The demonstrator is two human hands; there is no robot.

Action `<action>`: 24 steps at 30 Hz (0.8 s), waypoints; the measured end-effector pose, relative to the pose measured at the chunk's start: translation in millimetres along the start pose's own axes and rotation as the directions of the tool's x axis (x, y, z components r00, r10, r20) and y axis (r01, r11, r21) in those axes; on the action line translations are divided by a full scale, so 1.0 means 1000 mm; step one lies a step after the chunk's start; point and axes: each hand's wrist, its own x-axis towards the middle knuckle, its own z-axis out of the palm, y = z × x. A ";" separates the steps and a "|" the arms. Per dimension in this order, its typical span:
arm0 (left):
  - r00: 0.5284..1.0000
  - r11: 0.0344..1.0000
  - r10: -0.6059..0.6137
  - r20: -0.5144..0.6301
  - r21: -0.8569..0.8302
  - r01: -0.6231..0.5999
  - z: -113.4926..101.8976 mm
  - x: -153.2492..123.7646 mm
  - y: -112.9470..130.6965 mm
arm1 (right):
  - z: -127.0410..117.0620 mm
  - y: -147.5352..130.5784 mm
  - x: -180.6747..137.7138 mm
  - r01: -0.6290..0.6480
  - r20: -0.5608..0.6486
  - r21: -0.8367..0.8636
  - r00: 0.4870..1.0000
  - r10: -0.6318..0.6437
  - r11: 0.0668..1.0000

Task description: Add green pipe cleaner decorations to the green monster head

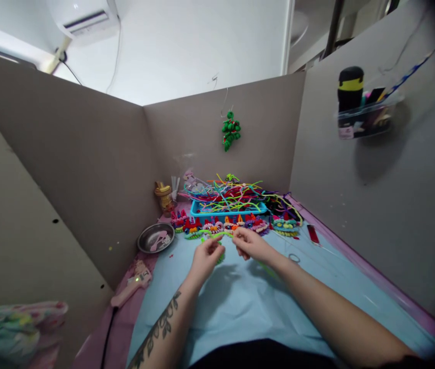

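Note:
A lime-green pipe cleaner (227, 233) runs between my two hands above the blue sheet. My left hand (205, 260) pinches it with thumb and index finger. Close by on the right, my right hand (252, 245) has its fingers curled closed on the pipe cleaner's other part. Some green fuzzy material (220, 258) shows beside my left hand, partly hidden by the fingers. Just beyond my hands stands a row of colourful pipe-cleaner figures (213, 226), in pink, red, orange, purple and green.
Behind the figures, a blue tray (198, 209) is heaped with loose pipe cleaners (236, 192). A metal bowl (142, 245) and a pink glue gun (132, 289) lie to the left. Grey partitions (217, 164) enclose the table; a holder (367, 120) hangs at right.

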 end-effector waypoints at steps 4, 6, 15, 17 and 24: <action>0.990 0.994 0.107 -0.088 -0.005 -0.107 0.011 0.003 -0.008 | 0.016 0.002 -0.001 -0.029 0.151 0.015 0.988 0.026 0.999; 0.963 0.987 0.157 -0.217 0.026 -0.155 0.005 0.004 -0.010 | 0.016 0.006 0.001 -0.028 0.157 0.008 0.987 0.026 1.000; 0.862 0.990 0.120 -0.492 -0.005 -0.141 -0.025 0.006 -0.012 | 0.004 0.020 0.009 -0.060 -0.018 -0.055 0.998 0.059 0.997; 0.879 0.991 0.096 -0.467 -0.034 -0.127 -0.022 0.006 -0.013 | 0.006 0.020 0.009 -0.080 -0.036 -0.025 0.996 0.079 0.997; 0.996 0.999 0.051 -0.070 0.005 -0.050 -0.003 -0.001 -0.022 | 0.030 0.015 0.003 0.008 -0.047 0.079 0.999 -0.004 0.997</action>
